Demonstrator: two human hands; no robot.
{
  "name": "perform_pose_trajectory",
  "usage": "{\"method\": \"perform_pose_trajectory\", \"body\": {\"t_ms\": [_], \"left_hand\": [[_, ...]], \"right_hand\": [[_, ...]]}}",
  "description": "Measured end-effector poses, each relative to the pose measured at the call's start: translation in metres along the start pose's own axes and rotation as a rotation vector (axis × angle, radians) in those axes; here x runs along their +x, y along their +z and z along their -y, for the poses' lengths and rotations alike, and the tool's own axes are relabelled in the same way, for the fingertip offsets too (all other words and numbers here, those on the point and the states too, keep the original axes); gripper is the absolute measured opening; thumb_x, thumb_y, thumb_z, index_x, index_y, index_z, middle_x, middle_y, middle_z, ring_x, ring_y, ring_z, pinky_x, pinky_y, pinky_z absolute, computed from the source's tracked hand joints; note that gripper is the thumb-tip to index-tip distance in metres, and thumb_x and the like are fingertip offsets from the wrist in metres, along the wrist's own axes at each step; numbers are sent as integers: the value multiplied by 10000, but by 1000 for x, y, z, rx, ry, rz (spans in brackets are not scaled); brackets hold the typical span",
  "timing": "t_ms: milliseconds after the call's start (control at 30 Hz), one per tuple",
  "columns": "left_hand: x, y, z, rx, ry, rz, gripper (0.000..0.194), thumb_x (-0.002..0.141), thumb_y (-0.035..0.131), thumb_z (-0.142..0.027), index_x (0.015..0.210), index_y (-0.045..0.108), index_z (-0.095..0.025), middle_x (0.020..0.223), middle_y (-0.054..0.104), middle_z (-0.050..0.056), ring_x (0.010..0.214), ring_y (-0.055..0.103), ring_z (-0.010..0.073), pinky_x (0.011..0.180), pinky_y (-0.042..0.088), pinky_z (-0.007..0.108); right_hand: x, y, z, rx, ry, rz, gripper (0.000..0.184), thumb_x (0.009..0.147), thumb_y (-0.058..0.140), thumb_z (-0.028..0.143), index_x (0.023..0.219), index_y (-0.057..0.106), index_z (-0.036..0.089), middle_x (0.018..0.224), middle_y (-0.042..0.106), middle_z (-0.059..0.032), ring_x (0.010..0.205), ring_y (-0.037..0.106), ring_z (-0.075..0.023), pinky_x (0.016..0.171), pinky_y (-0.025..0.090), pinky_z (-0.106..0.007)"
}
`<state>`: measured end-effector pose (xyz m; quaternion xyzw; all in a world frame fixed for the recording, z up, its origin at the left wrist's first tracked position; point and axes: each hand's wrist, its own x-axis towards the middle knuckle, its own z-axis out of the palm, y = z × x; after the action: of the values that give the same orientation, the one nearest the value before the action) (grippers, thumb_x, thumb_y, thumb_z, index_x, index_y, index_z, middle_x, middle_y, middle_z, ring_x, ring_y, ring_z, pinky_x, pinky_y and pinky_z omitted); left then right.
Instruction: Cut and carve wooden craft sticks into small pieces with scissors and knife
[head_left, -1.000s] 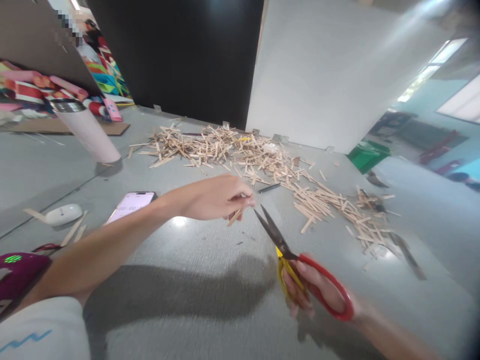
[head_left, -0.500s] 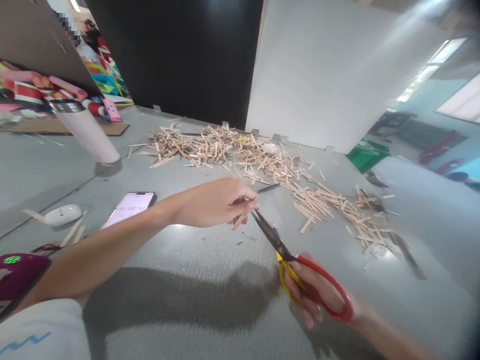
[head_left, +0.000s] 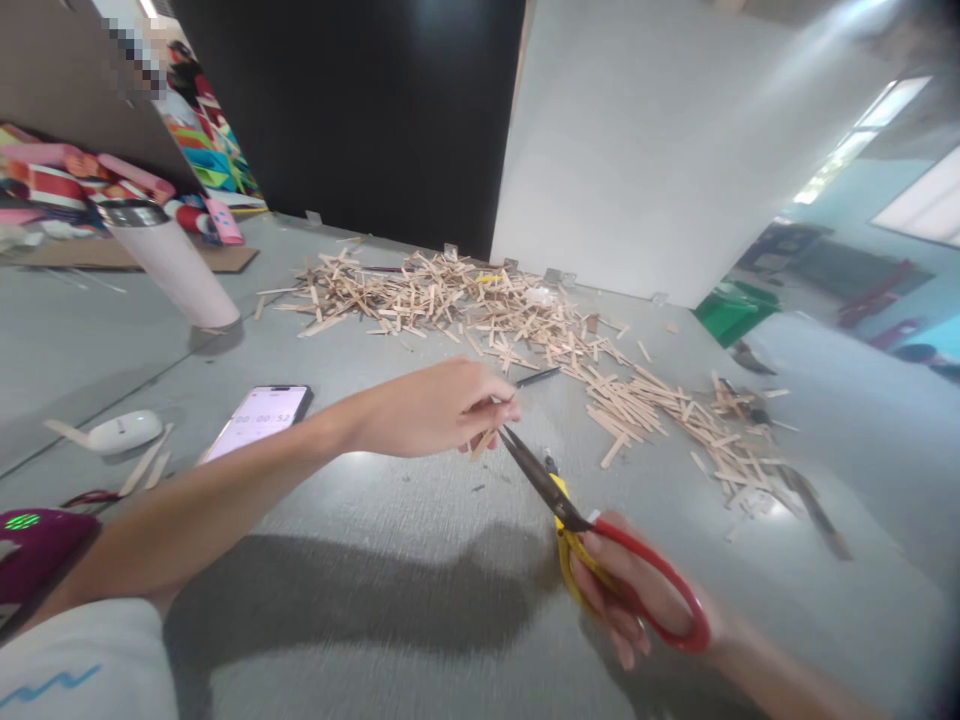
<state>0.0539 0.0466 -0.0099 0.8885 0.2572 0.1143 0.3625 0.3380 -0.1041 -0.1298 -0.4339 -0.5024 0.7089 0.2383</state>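
Observation:
My left hand [head_left: 439, 408] is closed in a pinch on a short wooden craft stick [head_left: 481, 446], whose lower end shows under the fingers. My right hand [head_left: 622, 585] grips a pair of scissors [head_left: 546, 482] by the red handle. Their dark blades point up and left, with the tips close to the left fingertips; whether they touch the stick I cannot tell. A yellow part [head_left: 564, 548] with a dark end runs alongside the blades at the right hand; what it belongs to is unclear.
A wide heap of craft sticks [head_left: 427, 295] spreads across the grey table [head_left: 360, 600], trailing to the right. A pink bottle [head_left: 176, 265], a phone [head_left: 259, 420] with a running timer and a white mouse [head_left: 126, 432] lie leftward. Black and white panels stand behind.
The scissors and my right hand have shifted slightly down. My left hand has barely moved and still pinches the stick. The phone's timer has advanced by one second.

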Motion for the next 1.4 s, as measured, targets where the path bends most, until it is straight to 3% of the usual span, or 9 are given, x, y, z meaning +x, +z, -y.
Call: {"method": "perform_pose_trajectory", "body": {"t_ms": [267, 467, 667, 967, 1167, 1400], "left_hand": [[0, 2, -1, 16, -33, -8, 386, 1156, 474, -366, 952, 741, -177, 863, 813, 32, 683, 758, 131, 642, 514, 242], [2, 5, -1, 44, -27, -16, 416, 1160, 470, -368, 905, 740, -179, 750, 773, 12, 631, 720, 125, 641, 493, 248], [3, 4, -2, 3, -32, -2, 386, 1156, 461, -354, 995, 764, -176, 865, 814, 37, 681, 766, 140, 670, 522, 254], [-1, 0, 0, 8, -20, 20, 354, 1151, 449, -341, 1075, 755, -181, 855, 801, 39, 719, 773, 160, 662, 523, 259], [0, -6, 3, 4, 7, 70, 126, 1025, 647, -239, 1119, 725, -209, 957, 828, 36, 896, 793, 188, 814, 529, 281], [2, -4, 5, -4, 19, 9, 157, 1018, 608, -196, 1151, 692, -208, 925, 818, 29, 865, 800, 184, 750, 522, 263]], "right_hand": [[0, 1, 1, 18, 26, -8, 705, 1057, 508, 772, 670, 604, 190, 421, 465, 64, 301, 405, -68, 347, 453, -174], [2, 2, -2, 33, 49, -11, 720, 1043, 500, 798, 653, 586, 199, 387, 431, 71, 281, 393, -73, 321, 417, -168], [-1, 8, 5, -7, 52, -56, 711, 1032, 544, 790, 644, 583, 196, 409, 447, 74, 284, 374, -58, 325, 422, -165], [2, 11, 18, -20, 42, -41, 713, 995, 591, 809, 622, 557, 202, 359, 465, 54, 270, 445, -78, 301, 384, -145], [5, 6, 5, 57, 55, 14, 744, 1001, 521, 844, 619, 558, 206, 341, 415, 76, 238, 398, -81, 281, 387, -162], [10, -1, -7, 142, 38, 1, 774, 981, 481, 896, 636, 558, 208, 333, 421, 64, 237, 445, -96, 274, 317, -156]]}}
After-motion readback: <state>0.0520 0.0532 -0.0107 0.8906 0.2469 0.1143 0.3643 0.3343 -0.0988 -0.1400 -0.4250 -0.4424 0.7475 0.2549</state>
